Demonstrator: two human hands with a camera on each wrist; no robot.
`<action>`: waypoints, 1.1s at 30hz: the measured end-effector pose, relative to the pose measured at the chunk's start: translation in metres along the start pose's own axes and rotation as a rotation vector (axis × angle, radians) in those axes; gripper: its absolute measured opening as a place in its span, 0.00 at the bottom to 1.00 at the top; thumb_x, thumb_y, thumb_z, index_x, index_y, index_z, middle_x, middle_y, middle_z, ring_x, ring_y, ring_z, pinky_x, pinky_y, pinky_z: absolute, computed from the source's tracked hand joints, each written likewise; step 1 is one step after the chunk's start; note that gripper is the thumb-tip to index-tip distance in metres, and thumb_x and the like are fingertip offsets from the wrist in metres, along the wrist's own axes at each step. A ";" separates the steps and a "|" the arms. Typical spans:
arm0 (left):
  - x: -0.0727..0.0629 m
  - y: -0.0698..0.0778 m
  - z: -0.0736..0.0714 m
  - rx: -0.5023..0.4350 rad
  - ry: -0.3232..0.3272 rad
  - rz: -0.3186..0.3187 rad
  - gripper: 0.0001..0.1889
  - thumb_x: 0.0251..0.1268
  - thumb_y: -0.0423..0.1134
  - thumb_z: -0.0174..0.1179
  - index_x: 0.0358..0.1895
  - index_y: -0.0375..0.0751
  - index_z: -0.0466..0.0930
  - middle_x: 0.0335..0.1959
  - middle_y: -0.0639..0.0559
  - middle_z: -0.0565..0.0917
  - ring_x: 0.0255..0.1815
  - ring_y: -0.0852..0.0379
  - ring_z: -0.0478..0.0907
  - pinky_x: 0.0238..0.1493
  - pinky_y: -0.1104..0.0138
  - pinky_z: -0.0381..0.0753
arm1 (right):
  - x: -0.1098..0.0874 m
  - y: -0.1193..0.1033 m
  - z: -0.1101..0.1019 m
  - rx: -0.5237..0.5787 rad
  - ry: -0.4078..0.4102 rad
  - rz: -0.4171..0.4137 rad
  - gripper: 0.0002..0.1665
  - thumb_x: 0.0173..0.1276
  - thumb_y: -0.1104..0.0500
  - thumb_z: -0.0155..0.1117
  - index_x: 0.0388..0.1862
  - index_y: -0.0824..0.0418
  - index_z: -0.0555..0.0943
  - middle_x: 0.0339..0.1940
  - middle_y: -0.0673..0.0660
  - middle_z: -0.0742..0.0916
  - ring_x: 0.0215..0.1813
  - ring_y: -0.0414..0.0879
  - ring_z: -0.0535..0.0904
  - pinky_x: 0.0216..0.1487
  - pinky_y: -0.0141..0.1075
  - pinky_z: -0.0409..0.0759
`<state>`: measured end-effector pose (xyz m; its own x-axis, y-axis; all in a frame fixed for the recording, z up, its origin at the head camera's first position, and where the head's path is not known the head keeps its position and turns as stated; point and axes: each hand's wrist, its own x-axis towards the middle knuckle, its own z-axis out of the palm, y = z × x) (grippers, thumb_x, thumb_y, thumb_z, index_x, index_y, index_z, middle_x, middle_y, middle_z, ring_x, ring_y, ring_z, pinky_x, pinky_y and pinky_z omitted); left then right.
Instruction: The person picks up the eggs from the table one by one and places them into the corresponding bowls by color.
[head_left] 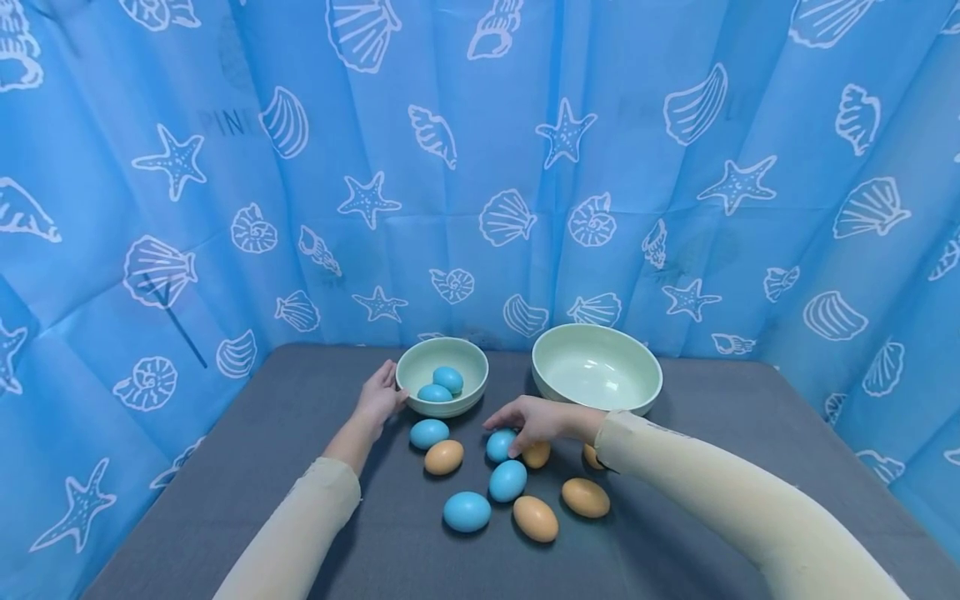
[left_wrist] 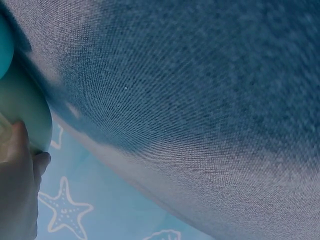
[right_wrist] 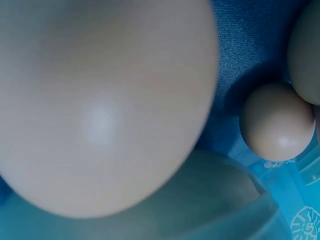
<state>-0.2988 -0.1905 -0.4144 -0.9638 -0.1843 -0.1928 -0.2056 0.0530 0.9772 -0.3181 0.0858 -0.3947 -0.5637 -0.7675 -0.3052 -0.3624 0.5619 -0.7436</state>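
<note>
At the left side of a small pale green bowl (head_left: 461, 406), my left hand (head_left: 381, 395) grips its outer wall, the thumb on the near side. The left wrist view shows that hand (left_wrist: 20, 185) against the bowl (left_wrist: 30, 107). Two blue eggs, one of them the upper egg (head_left: 448, 379), lie inside. Over another blue egg (head_left: 499, 447) on the table hovers my right hand (head_left: 542, 417), fingers spread around it, thumb close to its right side; contact is unclear. An orange egg (head_left: 536, 455) lies just under this hand. The right wrist view shows orange eggs (right_wrist: 277, 122) up close.
A larger pale green bowl (head_left: 597, 367) stands behind the right forearm. Several blue and orange eggs, such as a blue egg (head_left: 467, 512) and an orange egg (head_left: 586, 497), lie nearer on the grey table (head_left: 360, 550). Behind hangs a blue shell-print curtain (head_left: 465, 192).
</note>
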 end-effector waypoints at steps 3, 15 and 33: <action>-0.001 0.000 0.000 -0.002 0.002 0.002 0.37 0.72 0.22 0.46 0.79 0.41 0.40 0.79 0.46 0.47 0.77 0.48 0.45 0.67 0.54 0.67 | 0.001 0.000 0.000 -0.036 0.008 -0.005 0.30 0.61 0.70 0.69 0.64 0.65 0.76 0.63 0.59 0.79 0.68 0.56 0.69 0.67 0.49 0.68; 0.000 -0.002 0.002 -0.001 0.002 0.014 0.37 0.72 0.22 0.46 0.79 0.41 0.40 0.78 0.45 0.48 0.77 0.48 0.46 0.67 0.53 0.67 | 0.003 0.001 0.000 -0.060 0.065 0.002 0.29 0.60 0.67 0.71 0.61 0.64 0.78 0.60 0.58 0.81 0.66 0.56 0.72 0.65 0.49 0.70; -0.001 -0.002 0.000 0.010 0.002 0.023 0.37 0.72 0.22 0.46 0.79 0.40 0.40 0.78 0.44 0.48 0.77 0.46 0.46 0.66 0.53 0.67 | -0.002 -0.023 -0.023 0.062 0.201 0.046 0.29 0.59 0.65 0.73 0.61 0.64 0.79 0.58 0.57 0.82 0.63 0.56 0.74 0.61 0.46 0.74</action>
<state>-0.2971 -0.1900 -0.4162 -0.9679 -0.1851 -0.1701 -0.1851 0.0670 0.9804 -0.3256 0.0815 -0.3637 -0.7178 -0.6609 -0.2190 -0.2902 0.5699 -0.7688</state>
